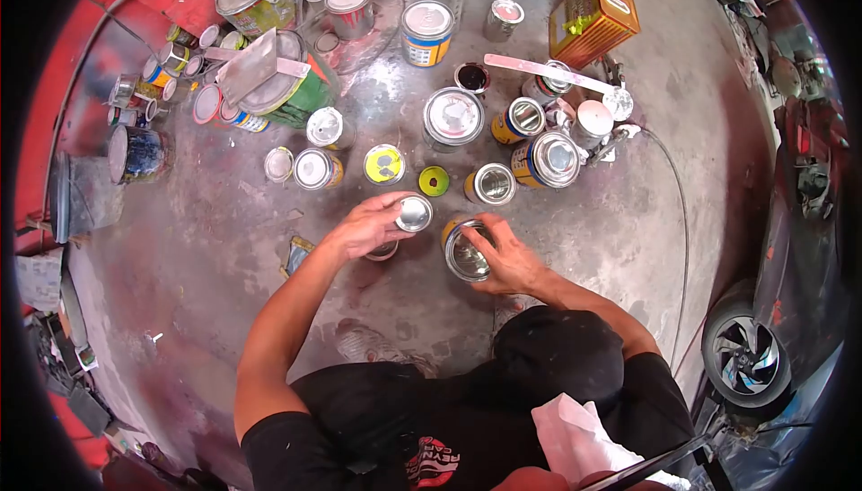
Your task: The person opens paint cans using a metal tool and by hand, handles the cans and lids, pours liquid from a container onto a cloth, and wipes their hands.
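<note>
My left hand (366, 227) is closed around a small round silver tin or lid (415, 214); which of the two I cannot tell. Under that hand, the rim of another round container (382, 251) partly shows on the floor. To the right, my right hand (510, 259) grips a metal paint can (466, 256) with a shiny, bare metal inside and a yellow-orange label. Just beyond both hands are a yellow-green cup (434, 181), a can with yellow paint on top (384, 164) and a shiny metal can (492, 185).
Several paint cans surround a large grey-lidded can (453, 118). A pink stick (543, 72) rests across cans near a rectangular orange tin (594, 17). A green bucket (296, 96) stands left. A cable (684, 222) and wheel (746, 347) are at right.
</note>
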A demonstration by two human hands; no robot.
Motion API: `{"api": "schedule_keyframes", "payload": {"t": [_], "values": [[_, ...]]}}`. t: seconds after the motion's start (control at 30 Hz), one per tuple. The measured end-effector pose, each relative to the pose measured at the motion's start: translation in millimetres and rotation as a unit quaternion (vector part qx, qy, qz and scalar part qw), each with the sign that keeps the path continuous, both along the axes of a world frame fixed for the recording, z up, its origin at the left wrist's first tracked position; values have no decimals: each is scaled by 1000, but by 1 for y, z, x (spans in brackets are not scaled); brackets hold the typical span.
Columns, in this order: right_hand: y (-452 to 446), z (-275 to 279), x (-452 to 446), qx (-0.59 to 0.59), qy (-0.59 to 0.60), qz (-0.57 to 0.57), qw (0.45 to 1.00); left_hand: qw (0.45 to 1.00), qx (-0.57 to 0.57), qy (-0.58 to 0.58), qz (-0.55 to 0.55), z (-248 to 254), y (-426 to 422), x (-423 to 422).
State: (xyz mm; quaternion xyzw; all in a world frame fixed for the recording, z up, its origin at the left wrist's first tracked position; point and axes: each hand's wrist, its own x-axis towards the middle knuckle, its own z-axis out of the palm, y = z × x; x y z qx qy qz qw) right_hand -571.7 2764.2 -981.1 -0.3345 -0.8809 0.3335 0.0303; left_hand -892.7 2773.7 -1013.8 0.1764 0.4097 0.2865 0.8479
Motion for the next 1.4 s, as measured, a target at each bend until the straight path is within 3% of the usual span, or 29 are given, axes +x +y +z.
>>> {"api": "schedule_keyframes", "payload": {"t": [0.3,0.47,0.63,0.73,0.9,1.1,1.4], "values": [[-10,-19,7,-2,23,-54,998,1000,-8,14,-7,1,1,6],[-7,-5,13,10,36,-72,997,1000,-8,17,-20,3,2,8],[15,22,9,35,98,-175,979,998,5,64,0,4,1,1],[28,20,2,57,146,-213,964,993,-2,108,52,4,-1,-7],[30,21,-1,58,124,-240,961,985,5,154,71,-9,-5,-23],[31,16,4,46,133,-281,949,958,-13,186,215,-24,3,-31],[34,21,8,23,131,-297,946,928,18,260,267,-33,12,-23]]}}
